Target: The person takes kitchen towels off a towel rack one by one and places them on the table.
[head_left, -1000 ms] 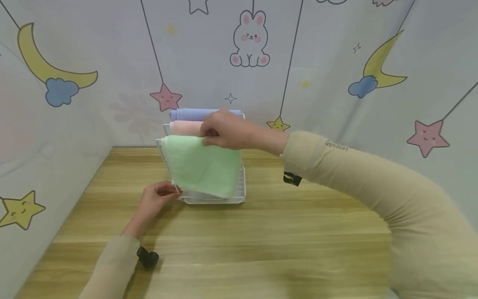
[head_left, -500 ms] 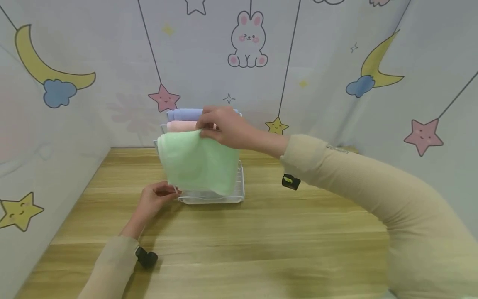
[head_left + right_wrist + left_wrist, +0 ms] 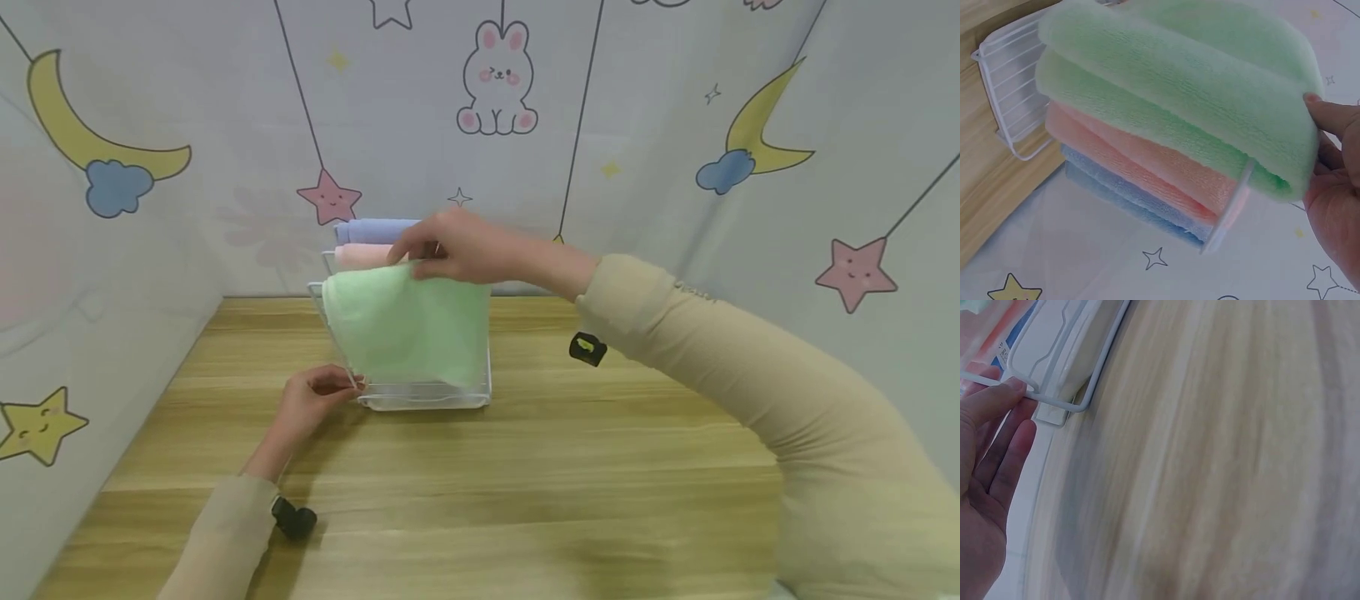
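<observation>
A white wire rack (image 3: pixel 427 402) with a tray base stands on the table, and cloths hang over its bars. My right hand (image 3: pixel 474 246) pinches the top of the green cloth (image 3: pixel 405 329), which drapes over the front bar. Behind it hang a pink cloth (image 3: pixel 363 255) and a blue cloth (image 3: pixel 378 231), partly covered by that hand. All three look fluffy in the right wrist view, where the thumb (image 3: pixel 1314 98) presses on the green cloth's edge. With thumb and fingertips, my left hand (image 3: pixel 991 444) pinches the rack's lower left wire (image 3: pixel 1063 405).
The wood-grain table (image 3: pixel 525 500) spreads in front of the rack and to both sides. Behind it hangs a pale curtain (image 3: pixel 420 108) printed with stars, moons and a rabbit. A dark wrist device (image 3: pixel 294 518) sits on each sleeve.
My right hand has shifted slightly to the right with the green cloth's top. The cloth's lower edge has risen a little, showing more of the tray. My left hand stays in place.
</observation>
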Demonstrator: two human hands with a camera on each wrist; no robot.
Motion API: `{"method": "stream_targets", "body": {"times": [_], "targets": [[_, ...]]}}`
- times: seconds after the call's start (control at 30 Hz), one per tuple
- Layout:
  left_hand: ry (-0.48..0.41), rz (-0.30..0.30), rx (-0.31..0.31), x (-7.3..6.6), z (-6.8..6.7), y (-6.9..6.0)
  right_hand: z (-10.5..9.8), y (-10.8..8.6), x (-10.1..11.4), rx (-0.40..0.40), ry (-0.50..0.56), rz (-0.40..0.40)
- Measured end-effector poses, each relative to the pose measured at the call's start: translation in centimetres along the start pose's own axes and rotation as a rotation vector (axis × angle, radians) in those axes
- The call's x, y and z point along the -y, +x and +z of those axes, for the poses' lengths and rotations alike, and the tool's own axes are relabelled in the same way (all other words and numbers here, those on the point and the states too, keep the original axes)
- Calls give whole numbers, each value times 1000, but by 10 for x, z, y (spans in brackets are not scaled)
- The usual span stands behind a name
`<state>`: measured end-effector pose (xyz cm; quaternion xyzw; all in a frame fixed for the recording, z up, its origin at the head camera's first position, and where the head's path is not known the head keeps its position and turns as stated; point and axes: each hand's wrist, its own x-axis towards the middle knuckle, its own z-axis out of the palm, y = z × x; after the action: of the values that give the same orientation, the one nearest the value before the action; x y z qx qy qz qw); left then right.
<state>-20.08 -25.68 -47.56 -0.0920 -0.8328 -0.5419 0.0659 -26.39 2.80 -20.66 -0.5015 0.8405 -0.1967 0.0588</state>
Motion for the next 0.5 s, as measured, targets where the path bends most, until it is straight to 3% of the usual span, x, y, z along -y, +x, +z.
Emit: {"method": "stream_targets", "body": {"times": [0.17, 0.5], "targets": [[-2, -3, 1, 1, -1, 0, -12, -2, 0, 16, 26, 18], [-47, 34, 4, 4, 1, 1, -54, -13, 14, -115, 14, 23]]}}
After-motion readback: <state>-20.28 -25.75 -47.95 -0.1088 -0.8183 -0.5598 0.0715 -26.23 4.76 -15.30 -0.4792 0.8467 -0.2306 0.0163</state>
